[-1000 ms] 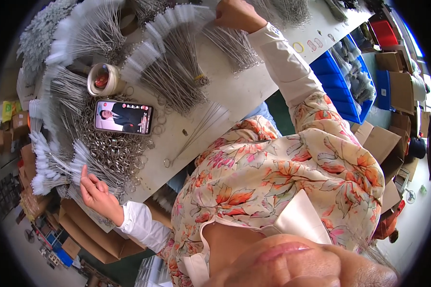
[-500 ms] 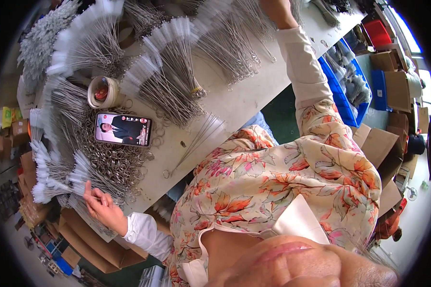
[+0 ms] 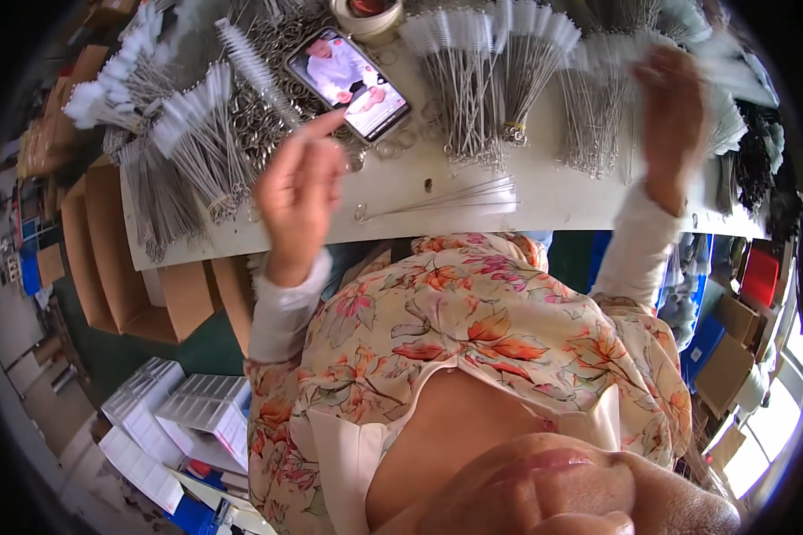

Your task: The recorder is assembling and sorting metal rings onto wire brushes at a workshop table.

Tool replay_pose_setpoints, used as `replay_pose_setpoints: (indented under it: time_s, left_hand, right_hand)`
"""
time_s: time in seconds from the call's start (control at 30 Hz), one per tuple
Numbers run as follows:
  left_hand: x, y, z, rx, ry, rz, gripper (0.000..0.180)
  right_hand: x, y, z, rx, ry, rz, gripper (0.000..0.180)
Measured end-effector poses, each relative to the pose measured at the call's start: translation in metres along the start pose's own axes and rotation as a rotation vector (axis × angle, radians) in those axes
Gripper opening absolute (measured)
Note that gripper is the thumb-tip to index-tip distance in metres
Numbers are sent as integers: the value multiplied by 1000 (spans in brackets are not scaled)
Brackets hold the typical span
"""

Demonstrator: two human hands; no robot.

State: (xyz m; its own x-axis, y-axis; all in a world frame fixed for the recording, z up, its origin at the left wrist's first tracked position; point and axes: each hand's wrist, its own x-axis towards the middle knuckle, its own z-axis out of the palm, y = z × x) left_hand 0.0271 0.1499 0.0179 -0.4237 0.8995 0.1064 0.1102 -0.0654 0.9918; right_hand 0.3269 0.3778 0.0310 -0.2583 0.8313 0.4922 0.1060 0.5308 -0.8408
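Observation:
My left hand (image 3: 302, 196) is over the near side of the table, index finger stretched toward a lit phone (image 3: 352, 85) and the other fingers loosely bent. The fingertip is at the phone's lower left edge; whether it touches cannot be told. My right hand (image 3: 672, 120) is raised over the right side of the table, smeared by motion. A blurred white bristle streak (image 3: 736, 76) lies beside it, and whether the fingers hold it is unclear. Bundles of wire-handled brushes (image 3: 473, 89) lie between the hands. Several loose wire stems (image 3: 446, 201) rest near the front edge.
Metal rings (image 3: 281, 147) are heaped around the phone, with a tape roll (image 3: 366, 22) behind it. More brush bundles (image 3: 210, 138) lie at the left. Open cardboard boxes (image 3: 143, 276) stand below the table's left end. A blue crate (image 3: 682, 285) with brushes is at the right.
The view has turned. My left hand has moved from the left brush bundles to the phone, whose screen shows a different picture. My right hand is now lower in view, beside the right-hand brushes.

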Motion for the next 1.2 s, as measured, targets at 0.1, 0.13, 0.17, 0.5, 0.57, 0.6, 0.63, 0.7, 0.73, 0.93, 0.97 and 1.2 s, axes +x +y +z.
replay_pose_setpoints:
  time_s: [0.1,0.13,0.17,0.5,0.57,0.6,0.63,0.7,0.73,0.93,0.97,1.2]
  left_hand:
    - [4,-8,29,33,-94,200,30]
    - [9,-18,34,114,-66,332,29]
    - [12,-24,39,198,-43,464,29]
    - [21,-15,47,159,-110,388,11]
    - [14,-53,68,221,9,706,29]
    - [19,-52,73,325,28,797,30]
    - [23,-48,76,431,46,887,32]
    - [22,-42,71,470,-59,894,36]
    - [23,-38,68,507,-163,907,41]
    - [34,-30,48,175,-145,688,80]
    - [32,-31,61,134,-228,687,87]
    - [24,-28,50,80,-550,571,53]
  right_hand:
    - [-40,-33,126,907,-398,156,20]
    - [-51,-55,146,804,-511,401,21]
    - [-61,-74,157,690,-612,643,23]
    - [-70,-28,156,668,-516,555,30]
    - [-72,-29,163,1275,-207,836,27]
    - [-68,-26,161,1340,-209,862,22]
    - [-63,-25,158,1329,-158,925,21]
    - [-49,-30,139,1452,-264,806,19]
    - [-38,-29,124,1353,-333,742,19]
    - [-52,-40,92,-86,-744,233,10]
    - [-61,-45,100,-114,-794,182,11]
    - [-66,-62,89,119,-923,455,12]
